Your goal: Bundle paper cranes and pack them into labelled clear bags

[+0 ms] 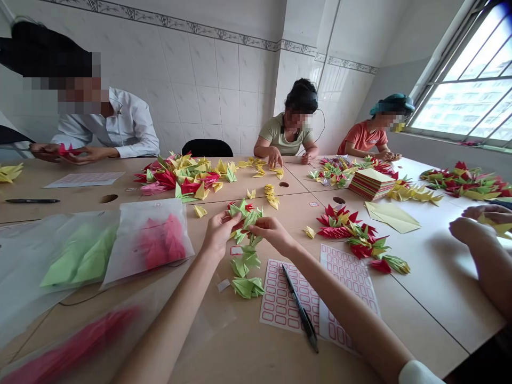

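My left hand (221,230) and my right hand (272,230) meet over the middle of the table, fingers closed around green folded paper cranes (247,214). Which edges each hand pinches is too small to make out exactly. Below them a loose row of green paper cranes (247,272) runs toward me on the wood. A sheet of red-bordered labels (276,312) lies by my right forearm, with a black pen (299,304) across it. To the left, a clear bag with pink folded paper (164,242) rests next to a bag with green folded paper (80,256).
A mixed heap of paper cranes (192,176) sits mid-table, with red and green cranes (356,232) to the right. Beyond them stand a stack of coloured paper (371,184) and more piles. Several people sit around the table; a co-worker's hands (484,224) are at the right edge.
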Demonstrator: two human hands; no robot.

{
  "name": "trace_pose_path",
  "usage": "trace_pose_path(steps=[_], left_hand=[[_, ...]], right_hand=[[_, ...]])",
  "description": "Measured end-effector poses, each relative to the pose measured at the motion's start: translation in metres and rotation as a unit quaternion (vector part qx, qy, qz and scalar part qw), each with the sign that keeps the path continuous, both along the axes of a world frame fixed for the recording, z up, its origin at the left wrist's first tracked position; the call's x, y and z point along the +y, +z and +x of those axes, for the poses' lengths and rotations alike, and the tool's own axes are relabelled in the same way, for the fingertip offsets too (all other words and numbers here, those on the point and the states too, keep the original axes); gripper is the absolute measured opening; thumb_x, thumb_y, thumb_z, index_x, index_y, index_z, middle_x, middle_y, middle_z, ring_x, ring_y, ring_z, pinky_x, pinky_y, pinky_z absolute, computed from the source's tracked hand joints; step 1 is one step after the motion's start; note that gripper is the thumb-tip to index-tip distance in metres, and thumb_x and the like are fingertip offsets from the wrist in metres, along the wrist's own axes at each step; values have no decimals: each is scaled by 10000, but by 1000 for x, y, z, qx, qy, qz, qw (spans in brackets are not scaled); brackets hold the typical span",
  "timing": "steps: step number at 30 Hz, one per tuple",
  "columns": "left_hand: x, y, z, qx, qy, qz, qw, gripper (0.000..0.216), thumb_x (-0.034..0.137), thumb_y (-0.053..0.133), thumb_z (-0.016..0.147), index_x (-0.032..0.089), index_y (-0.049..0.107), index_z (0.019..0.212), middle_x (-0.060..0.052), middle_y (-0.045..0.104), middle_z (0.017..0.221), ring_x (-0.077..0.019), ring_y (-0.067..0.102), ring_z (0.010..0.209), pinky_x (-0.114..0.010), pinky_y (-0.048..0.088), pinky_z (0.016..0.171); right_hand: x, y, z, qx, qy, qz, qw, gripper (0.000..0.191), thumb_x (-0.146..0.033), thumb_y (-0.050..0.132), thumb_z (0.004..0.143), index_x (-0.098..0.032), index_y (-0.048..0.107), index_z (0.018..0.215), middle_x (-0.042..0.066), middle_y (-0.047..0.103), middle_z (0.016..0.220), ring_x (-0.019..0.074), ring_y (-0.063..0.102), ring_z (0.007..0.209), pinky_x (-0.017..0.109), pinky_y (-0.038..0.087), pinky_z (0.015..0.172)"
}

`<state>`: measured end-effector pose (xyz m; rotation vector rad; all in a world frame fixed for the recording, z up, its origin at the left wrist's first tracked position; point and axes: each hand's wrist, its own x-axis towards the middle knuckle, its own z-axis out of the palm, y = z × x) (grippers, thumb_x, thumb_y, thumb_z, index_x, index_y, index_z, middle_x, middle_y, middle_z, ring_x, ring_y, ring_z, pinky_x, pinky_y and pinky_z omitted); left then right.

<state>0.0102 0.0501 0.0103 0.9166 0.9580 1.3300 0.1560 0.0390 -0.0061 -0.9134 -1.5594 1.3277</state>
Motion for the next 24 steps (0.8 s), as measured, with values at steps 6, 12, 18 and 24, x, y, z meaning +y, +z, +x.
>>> trace_pose_path(steps=[6,12,18,24], left_hand=[[0,-1,1,-18,20,2,1000,331,274,811,435,122,629,666,-18,646,665,-121,588,611,-254,490,636],[0,-1,-1,-17,40,3,999,314,246,816,433,127,625,651,12,630,637,-93,566,581,-222,460,605],[0,0,-1,-16,29,-7,999,335,245,817,428,120,629,677,5,644,630,-100,571,571,-224,461,588],[-1,-2,1,-36,20,-14,999,332,244,802,446,122,628,701,-13,662,711,-118,604,671,-236,485,673]], right_hand=[[0,0,1,0,5,-17,1000,303,-432,622,714,-131,660,723,46,666,729,114,521,645,240,360,606],[-2,-1,-1,13,-9,-20,1000,311,-442,611,723,-137,635,664,32,646,673,121,538,644,251,387,637],[1,-7,-2,133,17,-57,989,283,-383,687,682,-159,627,844,16,639,756,137,601,701,283,438,724],[3,-12,-4,138,28,-56,988,282,-387,693,680,-155,617,821,8,625,748,134,613,655,302,456,727]])
